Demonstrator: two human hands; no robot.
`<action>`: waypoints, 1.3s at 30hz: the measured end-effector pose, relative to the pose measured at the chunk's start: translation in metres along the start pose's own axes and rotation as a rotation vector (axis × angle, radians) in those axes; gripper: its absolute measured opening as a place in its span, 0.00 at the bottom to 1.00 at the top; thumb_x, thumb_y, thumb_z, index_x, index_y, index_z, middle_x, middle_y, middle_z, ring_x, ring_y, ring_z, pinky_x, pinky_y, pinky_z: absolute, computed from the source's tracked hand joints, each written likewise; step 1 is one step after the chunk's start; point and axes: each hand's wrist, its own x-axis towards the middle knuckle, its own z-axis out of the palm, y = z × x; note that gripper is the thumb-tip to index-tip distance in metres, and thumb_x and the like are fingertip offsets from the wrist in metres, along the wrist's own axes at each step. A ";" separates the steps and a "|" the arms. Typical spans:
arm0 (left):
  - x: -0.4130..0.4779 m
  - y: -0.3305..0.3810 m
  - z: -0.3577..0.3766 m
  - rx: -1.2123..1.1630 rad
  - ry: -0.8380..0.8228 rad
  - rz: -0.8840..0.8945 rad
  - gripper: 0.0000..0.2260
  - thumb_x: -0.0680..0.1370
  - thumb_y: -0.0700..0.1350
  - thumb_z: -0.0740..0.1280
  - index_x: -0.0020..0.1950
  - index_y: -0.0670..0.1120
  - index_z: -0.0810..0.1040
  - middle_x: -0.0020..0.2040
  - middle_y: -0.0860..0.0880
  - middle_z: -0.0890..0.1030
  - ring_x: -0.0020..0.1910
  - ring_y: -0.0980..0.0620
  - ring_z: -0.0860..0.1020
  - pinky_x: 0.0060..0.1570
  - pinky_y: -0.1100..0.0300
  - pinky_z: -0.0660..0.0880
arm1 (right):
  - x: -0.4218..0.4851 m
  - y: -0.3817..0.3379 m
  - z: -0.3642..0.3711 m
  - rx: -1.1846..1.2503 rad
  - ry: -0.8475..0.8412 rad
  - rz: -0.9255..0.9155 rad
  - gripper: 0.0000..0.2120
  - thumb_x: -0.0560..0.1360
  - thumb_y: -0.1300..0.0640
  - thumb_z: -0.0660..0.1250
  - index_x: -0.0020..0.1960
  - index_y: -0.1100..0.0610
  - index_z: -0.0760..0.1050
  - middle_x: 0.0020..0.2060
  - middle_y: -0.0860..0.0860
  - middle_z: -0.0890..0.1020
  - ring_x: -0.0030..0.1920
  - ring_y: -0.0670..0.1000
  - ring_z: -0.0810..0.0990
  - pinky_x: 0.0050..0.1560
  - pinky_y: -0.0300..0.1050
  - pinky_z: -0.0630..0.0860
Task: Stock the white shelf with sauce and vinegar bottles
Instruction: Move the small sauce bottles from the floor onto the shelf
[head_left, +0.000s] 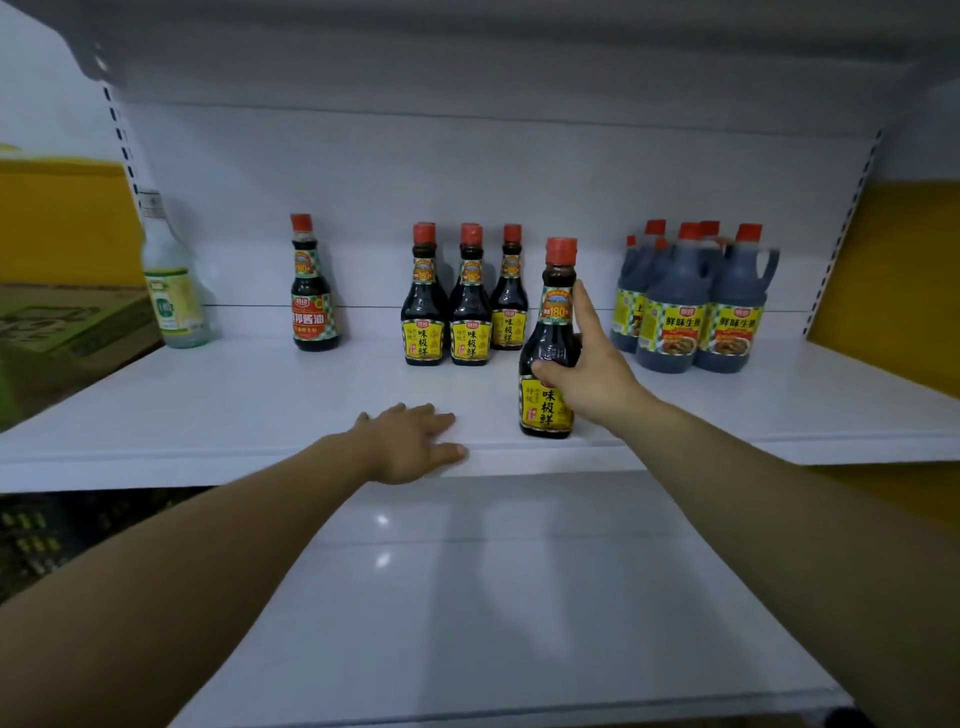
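White and glossy, the lower shelf board (467, 597) is catching light spots nearest the camera. Just above it, the left hand (410, 441) is resting on the front lip of the white shelf (260, 395), its fingers (441, 418) loosely spread and holding nothing. Beside it, the right hand (587, 369) is gripping a dark glass sauce bottle with a red cap and yellow label (550, 332), fingers (584, 306) wrapping its shoulder. The bottle is standing upright near the front edge.

Farther back are standing:
- a cluster of matching yellow-labelled bottles (470, 312)
- a lone red-labelled sauce bottle (311, 296)
- a pale vinegar bottle (171, 291) at far left
- dark handled jugs (685, 306) at right

Stocking is looking well begun. Wide gaps are showing between groups, and the gripped bottle is probably needing a push back to its cluster.
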 end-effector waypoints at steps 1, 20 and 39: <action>0.007 0.000 -0.001 0.022 -0.003 -0.001 0.30 0.77 0.67 0.49 0.77 0.58 0.52 0.79 0.52 0.51 0.77 0.45 0.51 0.72 0.36 0.48 | 0.009 0.005 0.001 0.008 -0.006 0.003 0.47 0.75 0.64 0.69 0.78 0.38 0.42 0.61 0.44 0.73 0.59 0.48 0.75 0.59 0.46 0.71; 0.052 -0.016 0.006 0.011 -0.012 0.006 0.31 0.75 0.70 0.47 0.76 0.65 0.47 0.78 0.57 0.45 0.78 0.50 0.43 0.73 0.38 0.41 | 0.141 0.068 0.040 0.018 -0.014 0.026 0.41 0.79 0.60 0.65 0.79 0.42 0.42 0.74 0.48 0.65 0.70 0.53 0.69 0.69 0.54 0.68; 0.051 -0.015 0.007 0.043 -0.033 0.007 0.31 0.74 0.71 0.45 0.75 0.65 0.44 0.78 0.57 0.43 0.77 0.51 0.41 0.73 0.39 0.42 | 0.181 0.096 0.059 0.052 0.051 0.028 0.37 0.80 0.61 0.62 0.78 0.41 0.45 0.73 0.49 0.66 0.69 0.53 0.69 0.63 0.49 0.70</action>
